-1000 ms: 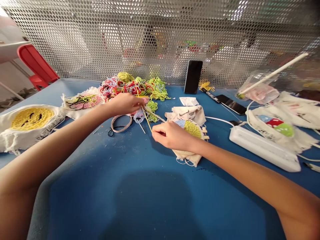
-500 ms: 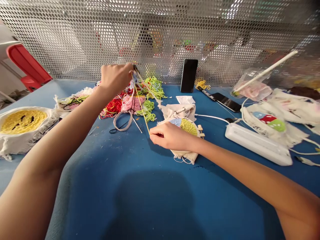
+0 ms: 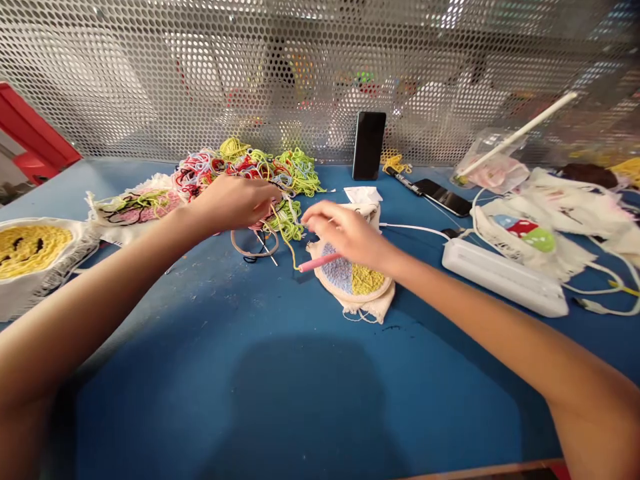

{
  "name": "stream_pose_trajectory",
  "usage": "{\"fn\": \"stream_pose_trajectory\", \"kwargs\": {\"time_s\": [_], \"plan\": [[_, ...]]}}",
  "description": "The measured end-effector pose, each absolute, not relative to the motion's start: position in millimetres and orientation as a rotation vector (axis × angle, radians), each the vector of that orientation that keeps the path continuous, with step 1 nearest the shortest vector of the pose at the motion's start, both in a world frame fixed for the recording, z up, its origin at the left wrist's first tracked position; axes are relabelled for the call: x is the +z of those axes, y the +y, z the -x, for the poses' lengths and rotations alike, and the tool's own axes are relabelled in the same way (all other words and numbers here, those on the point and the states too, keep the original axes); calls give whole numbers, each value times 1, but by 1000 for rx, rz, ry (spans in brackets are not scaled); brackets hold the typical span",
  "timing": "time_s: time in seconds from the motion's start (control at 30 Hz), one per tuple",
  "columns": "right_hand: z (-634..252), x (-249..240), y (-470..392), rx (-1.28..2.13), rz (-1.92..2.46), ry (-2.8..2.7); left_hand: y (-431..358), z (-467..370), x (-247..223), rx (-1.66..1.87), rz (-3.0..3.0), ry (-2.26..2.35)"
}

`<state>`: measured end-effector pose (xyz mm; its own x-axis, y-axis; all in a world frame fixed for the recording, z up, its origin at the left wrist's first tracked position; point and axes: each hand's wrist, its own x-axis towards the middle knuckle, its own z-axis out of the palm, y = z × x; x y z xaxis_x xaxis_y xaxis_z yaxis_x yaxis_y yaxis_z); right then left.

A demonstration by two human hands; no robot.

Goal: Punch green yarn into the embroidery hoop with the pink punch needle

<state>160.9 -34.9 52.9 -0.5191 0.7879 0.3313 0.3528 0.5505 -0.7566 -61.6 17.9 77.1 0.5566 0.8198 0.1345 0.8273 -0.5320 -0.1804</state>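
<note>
My left hand (image 3: 243, 202) is closed over the near edge of the tangled yarn pile (image 3: 200, 167), its fingers on yarn strands. From there a yellow strand (image 3: 289, 243) runs down to the tip of a pink tool (image 3: 320, 262). My right hand (image 3: 350, 230) is above the embroidery hoop (image 3: 353, 297), fingers apart, with the pink tool under its palm; whether it grips the tool cannot be made out. Light blue and yellow loops fill the hoop's cloth. Beside my left hand lies a pale ring (image 3: 240, 250) with black thread and a thin needle.
An upright phone (image 3: 369, 147) stands near the perforated metal panel (image 3: 320, 80). Right of it are a marker (image 3: 404, 181), a flat phone (image 3: 443, 197), a white power strip (image 3: 505, 277) and stitched cloths (image 3: 530, 233). A smiley hoop (image 3: 33, 250) lies at far left.
My left hand has come down onto the yarn. My right hand has opened its fingers and lifted slightly, the pink tool now showing beneath it. The yellow strand has gone slack.
</note>
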Motion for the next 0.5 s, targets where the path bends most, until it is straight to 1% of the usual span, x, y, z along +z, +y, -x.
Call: {"fn": "stream_pose_trajectory", "kwargs": {"time_s": [0.07,0.17,0.27,0.37,0.43,0.5], "plan": [[-178,62,-25,733,981,-2024,-2,64,76,39,2671,-1338],[-209,72,-19,569,1184,-2076,-31,62,77,267,3100,-1297],[-238,71,-23,410,1431,-2146,-55,52,80,363,3472,-1453],[-258,57,-28,333,1614,-2157,-73,37,76,324,3705,-1730],[-265,45,-31,283,1758,-2162,-79,26,67,144,3783,-1927],[-269,36,-35,322,1864,-2207,-80,18,54,35,3829,-2054]]}}
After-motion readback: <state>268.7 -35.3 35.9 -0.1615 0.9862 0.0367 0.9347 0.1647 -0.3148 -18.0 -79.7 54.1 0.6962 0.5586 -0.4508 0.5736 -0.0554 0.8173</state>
